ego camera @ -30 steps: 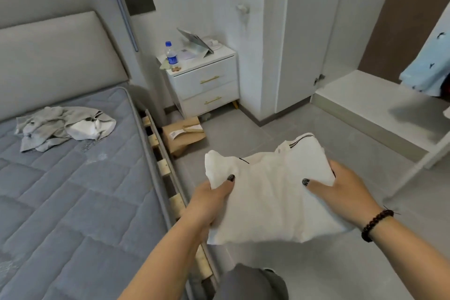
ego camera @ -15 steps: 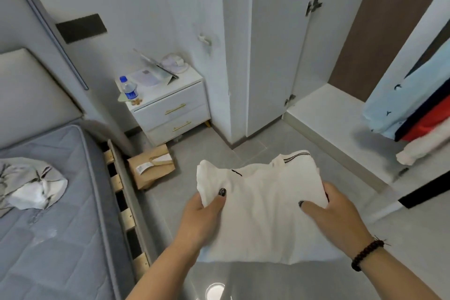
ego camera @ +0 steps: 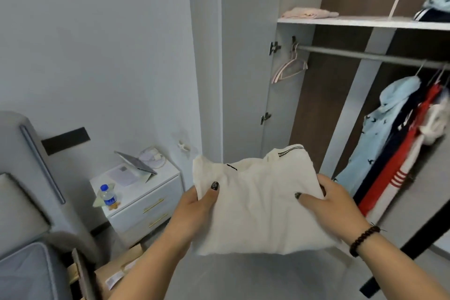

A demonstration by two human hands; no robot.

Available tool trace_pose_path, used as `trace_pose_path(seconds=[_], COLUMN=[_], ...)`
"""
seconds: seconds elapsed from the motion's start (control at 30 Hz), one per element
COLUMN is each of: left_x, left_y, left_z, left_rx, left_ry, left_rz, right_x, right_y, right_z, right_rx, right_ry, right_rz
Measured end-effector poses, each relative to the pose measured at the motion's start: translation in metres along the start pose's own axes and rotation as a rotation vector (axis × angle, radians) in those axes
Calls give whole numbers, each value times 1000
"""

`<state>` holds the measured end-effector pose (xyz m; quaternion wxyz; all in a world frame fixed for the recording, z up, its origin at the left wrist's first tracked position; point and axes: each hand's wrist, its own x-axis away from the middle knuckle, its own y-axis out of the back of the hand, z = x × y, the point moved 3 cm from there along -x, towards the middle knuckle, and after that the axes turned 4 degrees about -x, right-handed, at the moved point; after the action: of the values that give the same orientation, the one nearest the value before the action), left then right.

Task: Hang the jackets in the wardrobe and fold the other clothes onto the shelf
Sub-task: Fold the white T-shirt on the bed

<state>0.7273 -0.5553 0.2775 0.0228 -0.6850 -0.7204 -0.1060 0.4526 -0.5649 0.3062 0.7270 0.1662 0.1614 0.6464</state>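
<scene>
A folded white garment [ego camera: 258, 204] with thin black trim is held flat in front of me at chest height. My left hand [ego camera: 194, 209] grips its left edge, thumb on top. My right hand [ego camera: 333, 204] grips its right edge, thumb on top, with a dark bead bracelet at the wrist. The open wardrobe is ahead on the right. Its shelf [ego camera: 360, 22] carries a folded pink garment [ego camera: 309, 12] at the left and folded dark and light clothes [ego camera: 435, 7] at the right. Several jackets [ego camera: 399, 143] hang from the rail [ego camera: 365, 55] under the shelf.
Empty pink hangers [ego camera: 289, 67] hang at the rail's left end. The wardrobe door [ego camera: 248, 56] stands open. A white nightstand [ego camera: 143, 200] holds a water bottle [ego camera: 107, 195] and papers. The bed corner [ego camera: 26, 270] and a cardboard box [ego camera: 119, 270] lie at the lower left.
The view has turned right and up, from the bed toward the wardrobe's shelf and rail. The folded white garment stays held in both hands and has come closer to the wardrobe.
</scene>
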Motion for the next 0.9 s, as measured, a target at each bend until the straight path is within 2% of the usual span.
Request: trace_pose_path(seconds=[0.2, 0.4, 0.6, 0.9], left_x=[-44, -96, -180, -312], left_y=[-4, -31, -68, -103], left_z=[-80, -151, -221, -309], left_rx=[-5, -52, -41, -30], left_ry=[-120, -259, -359, -451], left_rz=[19, 78, 56, 95], right_x=[-42, -100, -196, -347], right_y=[46, 101, 137, 185], right_z=[70, 105, 128, 180], right_rx=[105, 189, 171, 251], right_ry=[154, 241, 310, 423], right_rz=[-68, -150, -235, -247])
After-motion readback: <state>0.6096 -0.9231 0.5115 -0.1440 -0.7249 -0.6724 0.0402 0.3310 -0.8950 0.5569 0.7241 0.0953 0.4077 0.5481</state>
